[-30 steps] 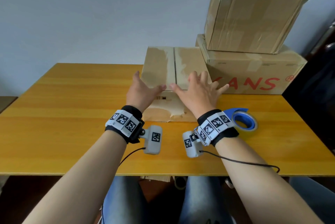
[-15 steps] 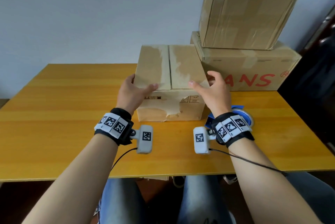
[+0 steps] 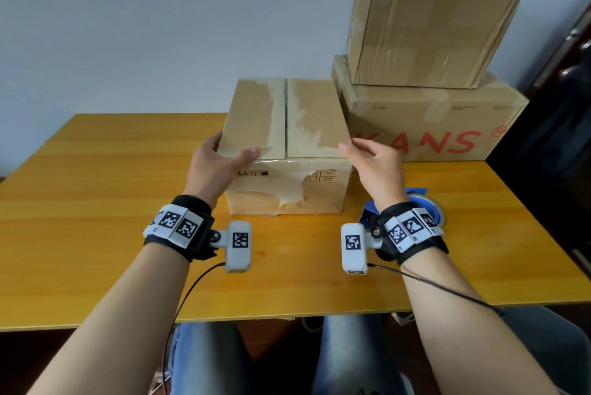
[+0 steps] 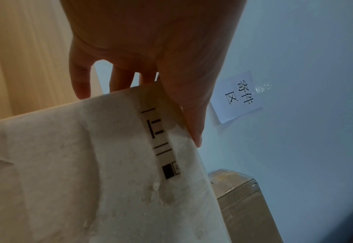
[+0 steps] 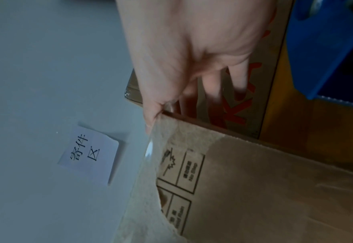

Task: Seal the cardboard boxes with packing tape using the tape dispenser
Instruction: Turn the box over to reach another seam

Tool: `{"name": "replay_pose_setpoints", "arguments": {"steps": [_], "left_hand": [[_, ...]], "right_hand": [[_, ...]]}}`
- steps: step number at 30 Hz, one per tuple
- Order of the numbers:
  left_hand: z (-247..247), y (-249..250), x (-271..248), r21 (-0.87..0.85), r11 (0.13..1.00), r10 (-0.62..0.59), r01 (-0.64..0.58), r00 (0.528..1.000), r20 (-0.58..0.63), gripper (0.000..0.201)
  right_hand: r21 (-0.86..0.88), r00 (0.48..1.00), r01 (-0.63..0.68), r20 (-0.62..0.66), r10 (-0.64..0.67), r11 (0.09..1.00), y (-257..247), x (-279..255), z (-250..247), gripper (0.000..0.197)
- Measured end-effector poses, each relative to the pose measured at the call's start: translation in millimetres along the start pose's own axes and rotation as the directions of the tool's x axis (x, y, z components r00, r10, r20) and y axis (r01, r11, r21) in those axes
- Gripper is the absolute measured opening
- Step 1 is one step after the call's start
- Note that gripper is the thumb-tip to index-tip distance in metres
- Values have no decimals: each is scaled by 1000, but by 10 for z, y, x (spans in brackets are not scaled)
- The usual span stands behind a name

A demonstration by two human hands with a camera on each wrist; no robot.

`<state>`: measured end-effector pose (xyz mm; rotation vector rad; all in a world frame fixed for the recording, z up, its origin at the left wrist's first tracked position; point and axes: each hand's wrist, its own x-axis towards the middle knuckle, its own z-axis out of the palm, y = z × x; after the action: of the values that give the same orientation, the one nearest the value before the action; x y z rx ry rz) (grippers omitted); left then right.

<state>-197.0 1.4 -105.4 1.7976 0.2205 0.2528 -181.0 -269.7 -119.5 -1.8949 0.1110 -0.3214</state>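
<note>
Both hands grip the box [image 3: 284, 142] at its near top corners — left hand [image 3: 213, 167] with thumb on the lid and fingers down the left side, right hand [image 3: 377, 167] likewise at the right. The box sits mid-table [image 3: 96, 203], flaps closed. The dispenser [image 3: 415, 206] lies by the right wrist — two stacked boxes [image 3: 425, 75] stand behind.

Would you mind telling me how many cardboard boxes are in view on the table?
3. The small box sits mid-table, held by the left hand and right hand. The large printed box stands at the back right, with the top box stacked on it.
</note>
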Motion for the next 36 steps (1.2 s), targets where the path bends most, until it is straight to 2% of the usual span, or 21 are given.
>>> {"name": "replay_pose_setpoints", "arguments": {"steps": [3, 5, 7, 8, 10, 16, 20, 24, 33, 36], "left_hand": [[-26, -8, 20, -8, 1000, 2, -2, 1000, 5, 72], [-38, 4, 38, -24, 1000, -8, 8, 1000, 9, 72], [-42, 8, 53, -34, 999, -17, 18, 1000, 14, 71], [-39, 6, 54, -41, 999, -19, 20, 1000, 19, 69], [-33, 2, 49, -50, 998, -25, 26, 999, 24, 67], [-18, 15, 27, -58, 997, -49, 50, 999, 19, 62], [-12, 33, 15, -72, 995, -62, 63, 998, 24, 51], [-18, 35, 9, -69, 995, -73, 74, 997, 22, 52], [-66, 57, 76, -5, 993, -117, 117, 991, 63, 77], [-57, 50, 69, -6, 991, -133, 133, 990, 55, 80]], "right_hand": [[88, 998, -54, 50, 49, 995, 31, -6, -52, 31], [221, 982, -181, 101, 162, 958, 108, -20, -112, 23], [348, 944, -318, 208, 258, 882, 170, -45, -171, 37], [381, 925, -361, 258, 277, 851, 192, -58, -196, 45], [422, 906, -401, 311, 286, 813, 223, -66, -236, 48], [454, 897, -422, 336, 288, 785, 245, -42, -297, 43], [448, 909, -392, 322, 264, 804, 227, -30, -304, 18], [413, 920, -356, 313, 237, 838, 196, -19, -284, 12], [355, 873, -459, 351, 339, 814, 108, 19, -254, 14], [265, 910, -388, 264, 321, 883, 98, 37, -287, 28]]}}
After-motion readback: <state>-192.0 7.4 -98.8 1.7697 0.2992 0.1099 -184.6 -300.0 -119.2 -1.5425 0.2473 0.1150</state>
